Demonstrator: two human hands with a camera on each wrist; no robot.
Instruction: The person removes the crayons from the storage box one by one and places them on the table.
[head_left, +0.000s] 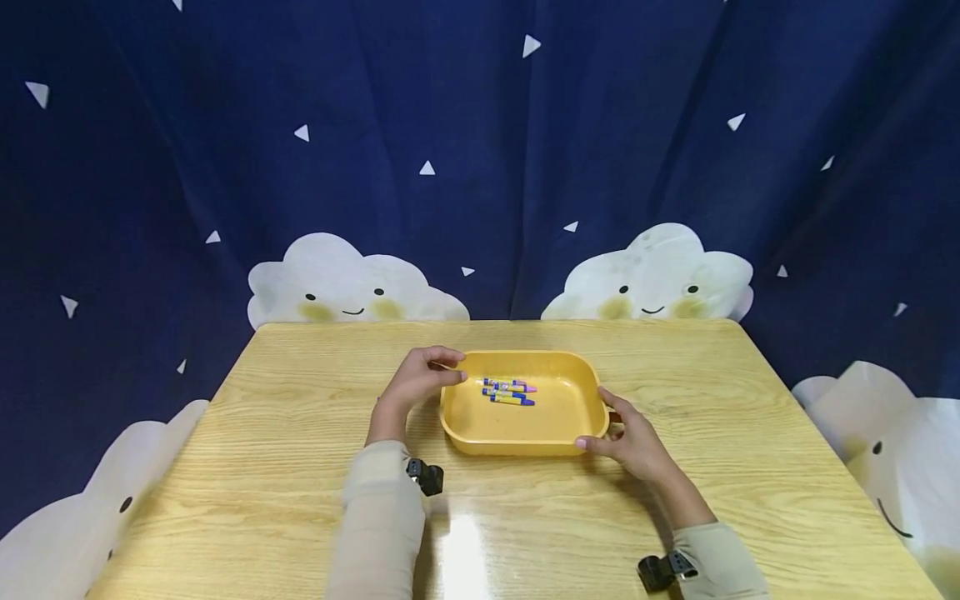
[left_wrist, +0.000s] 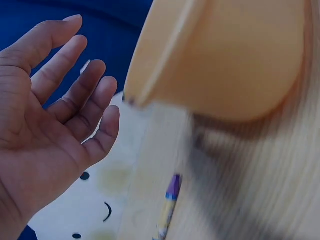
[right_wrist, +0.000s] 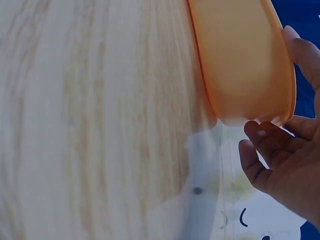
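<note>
A yellow rectangular tray [head_left: 525, 442] with rounded corners is between my two hands in the head view. Several crayons [head_left: 513, 401] with blue and yellow wrappers lie together inside it, left of its middle. My right hand [head_left: 636, 440] grips the tray's right end, thumb on the near rim and fingers at the end wall. At the left end is my left hand [head_left: 415, 387], its fingers loosely bent and holding nothing; the left wrist view shows a gap between them and the tray. There, a purple-tipped crayon [left_wrist: 171, 202] lies on the table outside the tray.
The light wood table [head_left: 285, 467] runs back to a dark blue curtain [head_left: 480, 100] with white triangles. White smiling cloud shapes [head_left: 352, 283] border the table's far edge and sides. A black wrist camera [head_left: 426, 477] is strapped on the left sleeve, another [head_left: 660, 572] on the right.
</note>
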